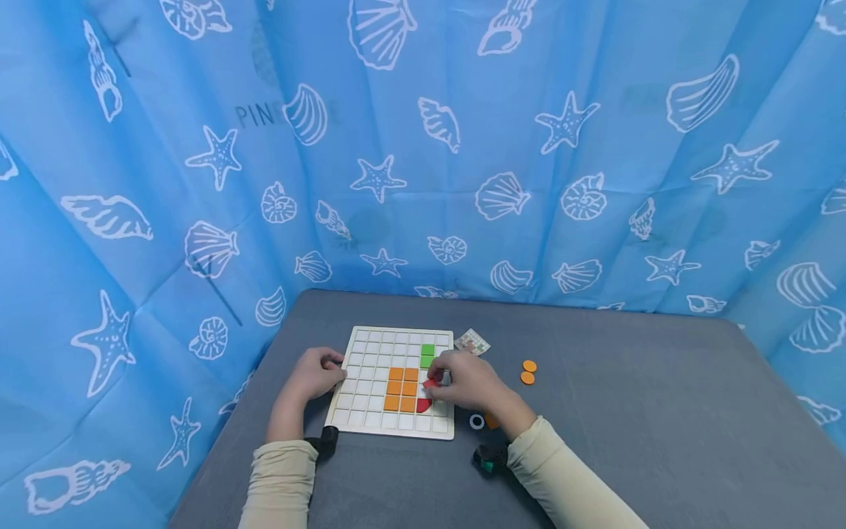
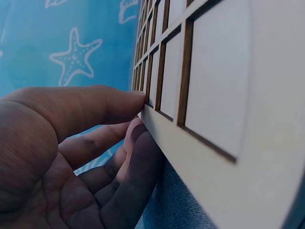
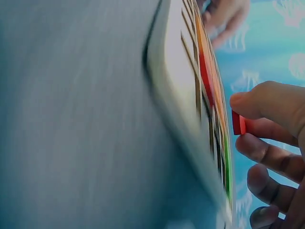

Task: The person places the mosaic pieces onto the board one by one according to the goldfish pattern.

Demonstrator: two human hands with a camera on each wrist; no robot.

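A square white grid board [image 1: 362,371] with a pale wooden rim lies on the table, bearing orange square tiles [image 1: 394,386], green tiles [image 1: 428,350] and a rounded red piece [image 1: 423,405]. At its left edge is my left hand [image 1: 313,375]; in the left wrist view the thumb [image 2: 119,102] lies on the rim and the other fingers curl beneath it. Over the right part of the board, my right hand [image 1: 468,380] pinches a small red tile [image 3: 237,123] between thumb and fingers. That tile is held above the grid, close to the red piece on it.
Two orange round pieces [image 1: 529,372] lie to the right on the grey table [image 1: 628,397]. A small printed grid card [image 1: 472,342] sits by the board's upper right corner. A white ring [image 1: 476,422] and an orange piece [image 1: 492,421] are near my right wrist. Behind hangs a blue curtain [image 1: 410,220].
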